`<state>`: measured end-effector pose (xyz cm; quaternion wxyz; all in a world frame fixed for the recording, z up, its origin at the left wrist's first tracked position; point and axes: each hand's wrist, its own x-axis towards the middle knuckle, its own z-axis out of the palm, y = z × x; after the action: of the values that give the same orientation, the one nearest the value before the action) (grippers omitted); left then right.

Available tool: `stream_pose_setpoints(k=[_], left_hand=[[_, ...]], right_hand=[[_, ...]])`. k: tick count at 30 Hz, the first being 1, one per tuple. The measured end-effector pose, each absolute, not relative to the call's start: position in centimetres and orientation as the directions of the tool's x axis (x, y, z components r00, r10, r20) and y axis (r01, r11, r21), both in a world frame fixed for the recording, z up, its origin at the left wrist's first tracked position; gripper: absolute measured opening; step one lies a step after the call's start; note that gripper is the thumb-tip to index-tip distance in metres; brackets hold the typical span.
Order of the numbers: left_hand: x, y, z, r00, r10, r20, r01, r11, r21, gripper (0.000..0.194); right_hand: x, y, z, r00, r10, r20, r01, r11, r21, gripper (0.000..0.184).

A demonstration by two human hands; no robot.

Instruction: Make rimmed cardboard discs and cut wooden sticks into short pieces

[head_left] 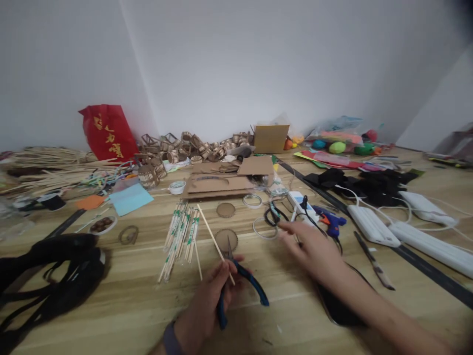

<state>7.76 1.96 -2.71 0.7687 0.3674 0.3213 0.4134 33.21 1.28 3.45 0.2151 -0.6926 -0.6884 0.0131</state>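
Note:
My left hand (212, 291) is closed around a thin wooden chopstick (210, 230) and blue-handled pliers (249, 278). The chopstick slants up to the left; the pliers' jaws point away from me, over a round cardboard disc (232, 238). To the right, my right hand (308, 249) reaches out slightly blurred, fingers extended. Its fingertips are close to a black-handled tool (274, 215); whether they touch it I cannot tell. A second disc (225, 210) lies farther off. Chopsticks in green-printed wrappers (181, 236) lie left of the left hand, beside a loose stick (198, 260).
A blue glue gun (334, 223), a white power strip (303, 207) and a knife (374, 261) lie to the right. Cardboard sheets (218, 185) lie ahead. A black bag (74, 276) sits at left. Several small woven-looking pieces (199, 148) are heaped along the wall.

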Motion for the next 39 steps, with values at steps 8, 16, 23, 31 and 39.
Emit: stream_pose_setpoints(k=[8,16,23,31,39], left_hand=[[7.2,2.4,-1.0,0.226,0.972,-0.065,-0.514,0.176,0.840,0.037],[6.9,2.1,-0.7,0.385,0.923,0.003,-0.511,0.210,0.833,0.047],[7.1,2.8,-0.5,0.312,0.942,0.124,-0.419,0.019,0.908,0.040],[5.8,3.8,0.7,0.406,0.906,-0.119,0.020,0.121,0.992,0.053],[5.1,4.5,0.8,0.352,0.933,-0.076,-0.058,0.102,0.993,0.051]], right_hand=[[19.7,-0.4,-1.3,-0.228,0.968,0.102,0.768,0.243,-0.592,0.110],[20.1,0.7,-1.5,-0.219,0.972,0.089,0.244,0.143,-0.959,0.094],[22.7,0.9,-1.2,-0.091,0.982,-0.164,-0.190,-0.179,-0.965,0.061],[25.8,1.0,0.7,-0.129,0.967,-0.221,0.008,-0.222,-0.975,0.040],[25.8,0.0,1.5,-0.244,0.916,-0.319,0.153,-0.288,-0.945,0.035]])
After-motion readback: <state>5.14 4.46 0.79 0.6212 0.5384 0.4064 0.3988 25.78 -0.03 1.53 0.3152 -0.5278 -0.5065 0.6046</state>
